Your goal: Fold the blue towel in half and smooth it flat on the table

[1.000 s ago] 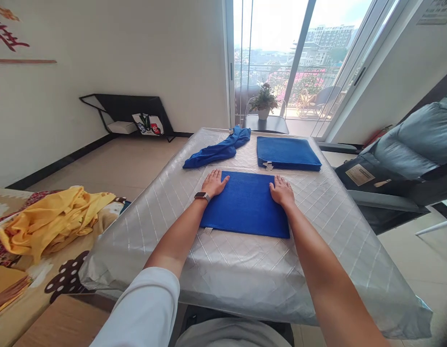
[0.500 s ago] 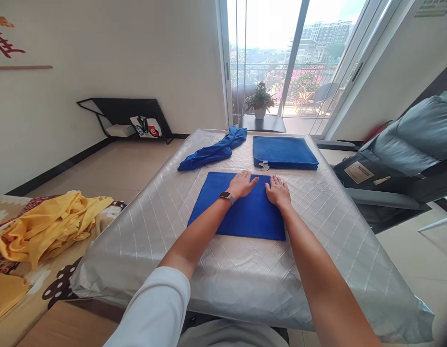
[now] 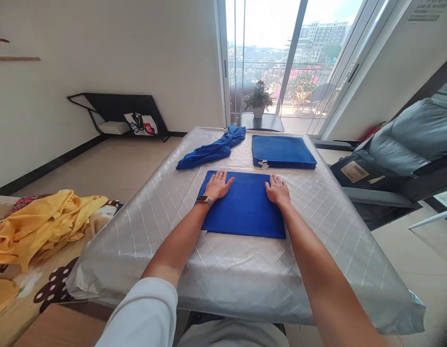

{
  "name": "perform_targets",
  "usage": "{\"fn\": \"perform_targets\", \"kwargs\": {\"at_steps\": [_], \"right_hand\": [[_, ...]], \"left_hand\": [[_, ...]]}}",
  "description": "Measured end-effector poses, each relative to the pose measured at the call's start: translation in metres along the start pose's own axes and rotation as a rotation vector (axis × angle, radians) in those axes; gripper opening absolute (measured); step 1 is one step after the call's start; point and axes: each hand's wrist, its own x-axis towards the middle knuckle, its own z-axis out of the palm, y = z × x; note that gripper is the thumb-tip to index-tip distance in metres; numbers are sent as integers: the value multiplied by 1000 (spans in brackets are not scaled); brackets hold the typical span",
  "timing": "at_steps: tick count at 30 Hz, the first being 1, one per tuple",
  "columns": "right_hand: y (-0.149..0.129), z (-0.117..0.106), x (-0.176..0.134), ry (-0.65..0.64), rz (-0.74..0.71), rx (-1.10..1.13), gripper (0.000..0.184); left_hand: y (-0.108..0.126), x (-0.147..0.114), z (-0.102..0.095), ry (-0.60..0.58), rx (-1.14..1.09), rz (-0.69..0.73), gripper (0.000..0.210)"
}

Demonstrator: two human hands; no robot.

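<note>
A blue cloth [image 3: 245, 207], folded into a flat rectangle, lies on the table in front of me. My left hand [image 3: 218, 185] rests flat on its far left corner, fingers spread, with a watch on the wrist. On the far right corner lies my right hand [image 3: 278, 190], also flat with its fingers stretched out. Behind the right hand is a neat stack of folded blue cloths [image 3: 284, 150] with a white tag at its near edge. A crumpled blue cloth [image 3: 212, 149] lies at the far left of the table.
A silver quilted cover [image 3: 136, 246] drapes over the table. Yellow cloth [image 3: 49, 221] is heaped on a patterned surface to the left. A grey chair [image 3: 382, 195] stands close on the right. Beyond the far edge, a potted plant [image 3: 259, 101] sits on a small dark seat.
My left hand has slid left across the folded cloth, from near its middle to its far left corner. The right hand has stayed at the right edge. The view has shifted slightly.
</note>
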Motion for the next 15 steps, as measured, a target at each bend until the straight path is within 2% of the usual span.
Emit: {"fn": "perform_targets", "kwargs": {"at_steps": [2, 4, 8, 12, 15], "right_hand": [[1, 1, 1, 2, -2, -3, 67], [0, 1, 2, 9, 0, -7, 67], [-5, -1, -1, 64, 31, -26, 65], [-9, -7, -22, 154, 16, -71, 62], [-8, -7, -46, 85, -20, -69, 64]], "left_hand": [[-24, -8, -5, 1, 17, -46, 89], [-36, -14, -7, 3, 21, -50, 89], [-36, -18, -6, 18, 12, -58, 90], [-34, -16, -5, 27, 11, -53, 90], [-34, -15, -3, 38, 12, -48, 89]]}}
